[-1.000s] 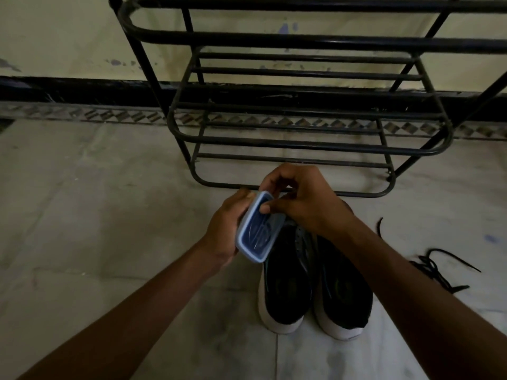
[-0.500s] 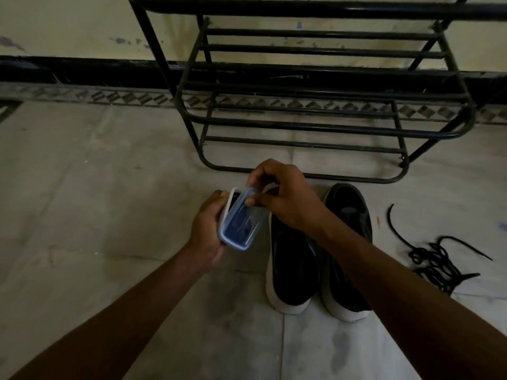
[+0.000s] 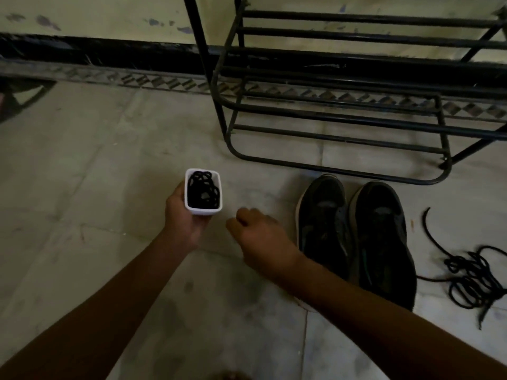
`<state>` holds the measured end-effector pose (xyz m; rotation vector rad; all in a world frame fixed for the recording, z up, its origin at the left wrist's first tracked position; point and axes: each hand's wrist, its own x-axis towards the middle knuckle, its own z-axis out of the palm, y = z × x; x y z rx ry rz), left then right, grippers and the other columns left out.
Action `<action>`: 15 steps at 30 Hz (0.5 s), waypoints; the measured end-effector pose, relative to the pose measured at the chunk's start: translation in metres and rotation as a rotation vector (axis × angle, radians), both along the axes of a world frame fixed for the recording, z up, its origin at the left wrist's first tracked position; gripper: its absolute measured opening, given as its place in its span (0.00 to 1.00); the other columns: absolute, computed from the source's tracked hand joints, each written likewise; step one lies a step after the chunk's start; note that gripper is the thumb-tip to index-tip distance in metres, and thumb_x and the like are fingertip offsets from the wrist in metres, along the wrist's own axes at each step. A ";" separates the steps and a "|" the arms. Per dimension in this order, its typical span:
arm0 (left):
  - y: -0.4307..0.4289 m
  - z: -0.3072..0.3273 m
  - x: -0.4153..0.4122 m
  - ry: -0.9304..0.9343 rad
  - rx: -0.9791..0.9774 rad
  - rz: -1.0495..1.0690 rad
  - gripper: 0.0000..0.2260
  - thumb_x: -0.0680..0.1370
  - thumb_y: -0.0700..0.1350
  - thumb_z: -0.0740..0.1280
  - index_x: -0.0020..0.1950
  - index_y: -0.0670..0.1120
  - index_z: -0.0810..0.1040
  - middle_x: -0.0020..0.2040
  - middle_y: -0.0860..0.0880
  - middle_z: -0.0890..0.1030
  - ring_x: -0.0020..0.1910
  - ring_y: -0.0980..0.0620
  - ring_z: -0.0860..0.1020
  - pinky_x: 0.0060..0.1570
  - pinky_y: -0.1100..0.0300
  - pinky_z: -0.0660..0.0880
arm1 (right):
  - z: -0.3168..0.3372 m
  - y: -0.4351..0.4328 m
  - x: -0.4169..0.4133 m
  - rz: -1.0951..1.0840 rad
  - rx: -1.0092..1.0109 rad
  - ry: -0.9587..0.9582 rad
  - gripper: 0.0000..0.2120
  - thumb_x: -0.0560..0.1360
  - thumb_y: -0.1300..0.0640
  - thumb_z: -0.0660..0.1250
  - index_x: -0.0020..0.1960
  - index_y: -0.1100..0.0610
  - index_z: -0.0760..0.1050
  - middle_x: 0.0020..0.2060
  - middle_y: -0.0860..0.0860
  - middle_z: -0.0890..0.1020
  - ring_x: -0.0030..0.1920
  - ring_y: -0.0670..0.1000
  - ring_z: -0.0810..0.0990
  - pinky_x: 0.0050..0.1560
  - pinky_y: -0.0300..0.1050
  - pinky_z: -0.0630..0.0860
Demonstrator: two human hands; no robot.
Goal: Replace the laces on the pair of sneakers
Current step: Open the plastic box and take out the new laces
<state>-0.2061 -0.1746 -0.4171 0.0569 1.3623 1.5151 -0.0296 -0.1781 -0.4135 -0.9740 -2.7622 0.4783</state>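
Left hand (image 3: 182,218) grips a small white container (image 3: 188,200) from below, open top up, no lid on it. Right hand (image 3: 259,234) sits low just right of it with fingers curled under; can't tell if it holds anything. Coiled black laces (image 3: 203,192) fill the container, up and left of the right hand, which is the nearer free hand to pick them out. Sneakers (image 3: 381,242) stand side by side on the floor (image 3: 82,174) just right of that wrist, long axis running away, toes toward the shoe rack (image 3: 343,171). They are black with white soles; eyelets too dim to read. Loose black lace pile (image 3: 472,278) lies further right.
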 end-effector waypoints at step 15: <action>0.001 -0.004 0.023 0.024 0.090 -0.284 0.16 0.82 0.51 0.59 0.56 0.42 0.80 0.47 0.43 0.85 0.46 0.47 0.84 0.43 0.57 0.81 | 0.026 0.037 -0.005 -0.061 -0.209 0.255 0.28 0.72 0.56 0.75 0.70 0.60 0.73 0.63 0.57 0.74 0.59 0.59 0.75 0.60 0.52 0.76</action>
